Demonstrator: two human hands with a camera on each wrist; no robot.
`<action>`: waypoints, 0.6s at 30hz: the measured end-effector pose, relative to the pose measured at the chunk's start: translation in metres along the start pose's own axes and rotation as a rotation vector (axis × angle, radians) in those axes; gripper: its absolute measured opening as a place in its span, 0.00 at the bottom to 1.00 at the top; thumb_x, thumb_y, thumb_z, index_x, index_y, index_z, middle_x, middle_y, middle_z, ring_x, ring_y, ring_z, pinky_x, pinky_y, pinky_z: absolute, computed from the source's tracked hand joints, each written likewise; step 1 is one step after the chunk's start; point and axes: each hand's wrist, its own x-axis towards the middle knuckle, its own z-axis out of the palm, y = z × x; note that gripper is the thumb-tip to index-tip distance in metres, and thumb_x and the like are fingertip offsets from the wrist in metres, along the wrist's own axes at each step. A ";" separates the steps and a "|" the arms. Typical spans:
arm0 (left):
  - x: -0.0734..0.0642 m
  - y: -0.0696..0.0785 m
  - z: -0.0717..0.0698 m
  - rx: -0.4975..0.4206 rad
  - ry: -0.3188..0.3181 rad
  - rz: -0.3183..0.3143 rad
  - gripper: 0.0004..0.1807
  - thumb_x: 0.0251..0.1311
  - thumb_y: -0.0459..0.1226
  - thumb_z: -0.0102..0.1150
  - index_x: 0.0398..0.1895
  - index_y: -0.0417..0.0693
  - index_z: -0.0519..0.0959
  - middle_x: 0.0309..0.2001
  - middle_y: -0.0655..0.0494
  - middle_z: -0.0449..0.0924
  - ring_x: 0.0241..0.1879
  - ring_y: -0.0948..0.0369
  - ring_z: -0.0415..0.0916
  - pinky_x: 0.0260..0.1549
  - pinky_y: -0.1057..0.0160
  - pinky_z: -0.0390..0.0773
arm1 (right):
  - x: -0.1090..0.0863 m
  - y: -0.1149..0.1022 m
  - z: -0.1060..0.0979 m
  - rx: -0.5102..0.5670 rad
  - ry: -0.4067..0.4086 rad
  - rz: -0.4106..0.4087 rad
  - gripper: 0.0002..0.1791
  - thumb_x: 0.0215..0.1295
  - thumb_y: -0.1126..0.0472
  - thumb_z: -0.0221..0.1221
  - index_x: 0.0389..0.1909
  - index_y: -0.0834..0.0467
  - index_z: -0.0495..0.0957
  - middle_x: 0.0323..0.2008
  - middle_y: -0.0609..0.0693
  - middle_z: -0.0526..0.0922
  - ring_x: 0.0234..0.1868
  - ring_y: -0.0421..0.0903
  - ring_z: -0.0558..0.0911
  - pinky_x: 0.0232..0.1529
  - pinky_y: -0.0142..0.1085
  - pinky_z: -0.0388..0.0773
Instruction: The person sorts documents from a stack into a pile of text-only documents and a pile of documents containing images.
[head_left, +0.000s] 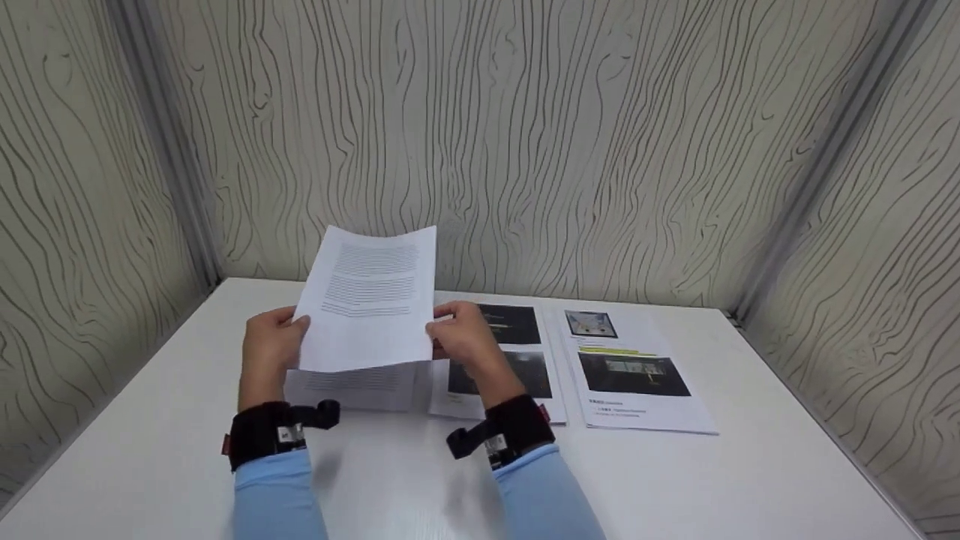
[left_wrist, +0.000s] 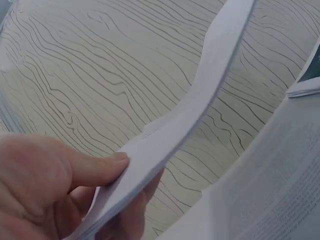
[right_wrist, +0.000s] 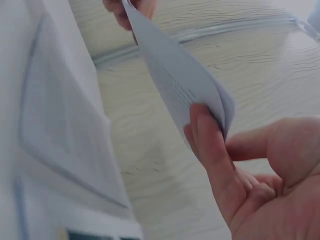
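A small stack of printed sheets (head_left: 367, 292) is held up above the table, tilted, with text on the side facing me. My left hand (head_left: 274, 341) pinches its left edge, thumb on top and fingers beneath. My right hand (head_left: 461, 337) grips the opposite edge between thumb and fingers. The left wrist view shows the stack's edge (left_wrist: 185, 130) as several layers, slightly bent, with the left thumb (left_wrist: 100, 167) pressing on it. In the right wrist view the right fingers (right_wrist: 212, 145) lie against the printed underside. Below the stack, another text pile (head_left: 360, 386) lies partly hidden.
On the white table (head_left: 420, 480) lie a pile with dark pictures (head_left: 536, 375), partly behind my right hand, and a pile with a yellow highlighted line (head_left: 634, 375) farther right. Wood-patterned panels (head_left: 480, 135) stand behind and at both sides.
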 end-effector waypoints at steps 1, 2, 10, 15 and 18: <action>0.002 -0.005 0.000 -0.015 0.034 0.003 0.24 0.71 0.36 0.51 0.67 0.33 0.70 0.61 0.36 0.74 0.58 0.46 0.73 0.54 0.50 0.72 | 0.003 0.003 0.008 0.008 0.001 0.007 0.17 0.63 0.71 0.56 0.53 0.69 0.73 0.33 0.58 0.85 0.29 0.50 0.86 0.33 0.42 0.84; 0.004 -0.010 0.001 -0.025 0.066 0.006 0.24 0.71 0.35 0.52 0.66 0.33 0.71 0.61 0.35 0.74 0.58 0.46 0.74 0.54 0.50 0.72 | 0.005 0.006 0.015 0.004 0.000 0.014 0.17 0.63 0.72 0.56 0.53 0.70 0.73 0.33 0.59 0.85 0.29 0.50 0.86 0.33 0.42 0.84; 0.012 -0.038 0.006 0.032 0.166 -0.001 0.22 0.69 0.34 0.53 0.65 0.35 0.73 0.61 0.35 0.74 0.61 0.42 0.70 0.59 0.45 0.67 | 0.014 0.034 0.039 -0.092 0.003 0.050 0.12 0.61 0.74 0.59 0.45 0.71 0.75 0.32 0.58 0.83 0.30 0.51 0.86 0.30 0.40 0.84; 0.014 -0.051 0.008 0.058 0.129 -0.060 0.23 0.70 0.35 0.52 0.66 0.36 0.72 0.63 0.34 0.71 0.63 0.41 0.68 0.61 0.44 0.65 | 0.018 0.044 0.043 -0.154 -0.004 0.069 0.12 0.61 0.73 0.60 0.46 0.71 0.76 0.33 0.57 0.81 0.30 0.49 0.86 0.31 0.39 0.84; 0.014 -0.056 0.010 0.058 0.114 -0.084 0.23 0.70 0.35 0.52 0.66 0.36 0.72 0.63 0.34 0.71 0.63 0.41 0.67 0.61 0.44 0.64 | 0.019 0.049 0.045 -0.169 -0.008 0.086 0.13 0.61 0.73 0.59 0.47 0.71 0.76 0.34 0.57 0.80 0.31 0.49 0.85 0.31 0.39 0.83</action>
